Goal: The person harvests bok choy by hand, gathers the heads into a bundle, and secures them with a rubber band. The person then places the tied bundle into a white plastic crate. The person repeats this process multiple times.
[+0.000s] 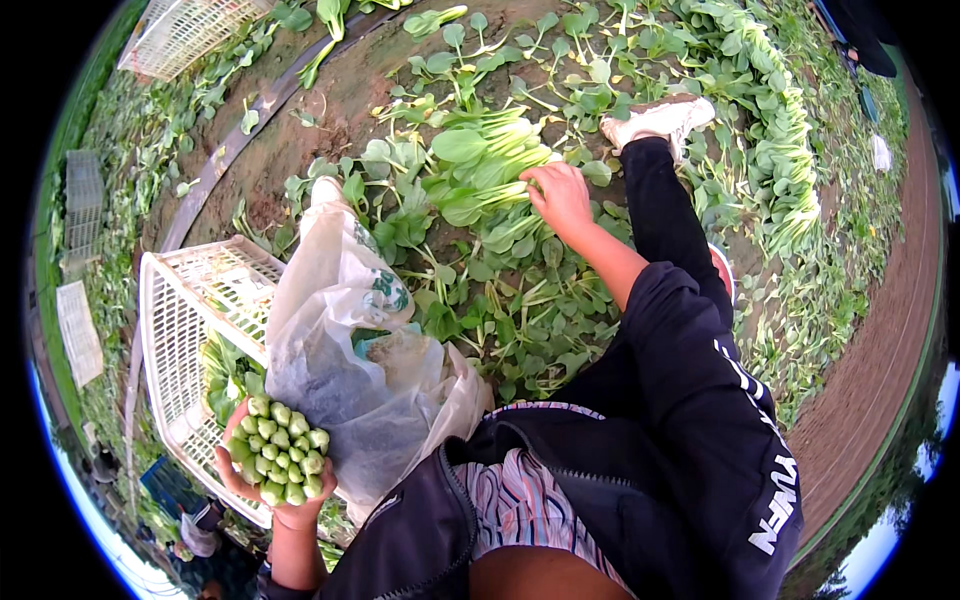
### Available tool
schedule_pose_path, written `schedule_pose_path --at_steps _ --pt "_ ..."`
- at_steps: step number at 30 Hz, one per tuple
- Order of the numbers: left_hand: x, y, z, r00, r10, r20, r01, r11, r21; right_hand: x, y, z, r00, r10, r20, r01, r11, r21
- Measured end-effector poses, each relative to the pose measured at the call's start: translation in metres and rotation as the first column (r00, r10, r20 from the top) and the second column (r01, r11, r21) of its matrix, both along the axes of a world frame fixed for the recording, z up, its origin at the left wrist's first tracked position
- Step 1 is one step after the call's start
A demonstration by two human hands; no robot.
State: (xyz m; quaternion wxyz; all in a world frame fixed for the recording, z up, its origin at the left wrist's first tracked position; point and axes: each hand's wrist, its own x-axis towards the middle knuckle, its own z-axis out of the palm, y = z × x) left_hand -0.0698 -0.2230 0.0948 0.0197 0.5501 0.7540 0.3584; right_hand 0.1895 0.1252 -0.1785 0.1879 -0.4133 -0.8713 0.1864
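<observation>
Left hand (298, 513) cups bunched greens (280, 450); outstretched right hand (562, 196) touches piled greens (485, 155), its grip unclear.

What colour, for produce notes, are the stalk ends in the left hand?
The stalk ends are light green; head view.

Your right hand (562, 200) has clear room over the low greens (520, 335) between your plastic-wrapped left leg (340, 280) and black-trousered right leg (660, 215), while that wrapped leg and the white crate (175, 365) crowd your left hand (300, 510).

Outdoor vegetable field (868, 370), leafy greens (485, 160) across brown soil (283, 135), white plastic crates (172, 345)
</observation>
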Motion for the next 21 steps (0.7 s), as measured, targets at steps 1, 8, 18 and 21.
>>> schedule_pose_path --at_steps 1,8,18,21 --pt "0.0 0.0 -0.001 1.0 0.001 0.001 -0.001 1.0 0.015 -0.007 0.0 -0.008 0.996 0.032 0.078 -0.034 0.999 0.024" --pt "-0.004 -0.005 -0.003 0.969 -0.108 0.221 0.088 0.991 0.098 -0.029 -0.005 0.019 0.99 0.119 0.082 -0.114 0.992 -0.055" --pt "-0.005 -0.022 0.0 0.816 -0.208 0.54 0.149 0.977 0.151 -0.02 -0.032 0.126 0.769 -0.42 -0.482 -0.231 0.521 -0.822" --pt "-0.008 -0.023 0.0 0.767 -0.233 0.598 0.161 0.972 0.172 -0.016 -0.037 0.142 0.825 -0.245 -0.51 -0.214 0.7 -0.681"
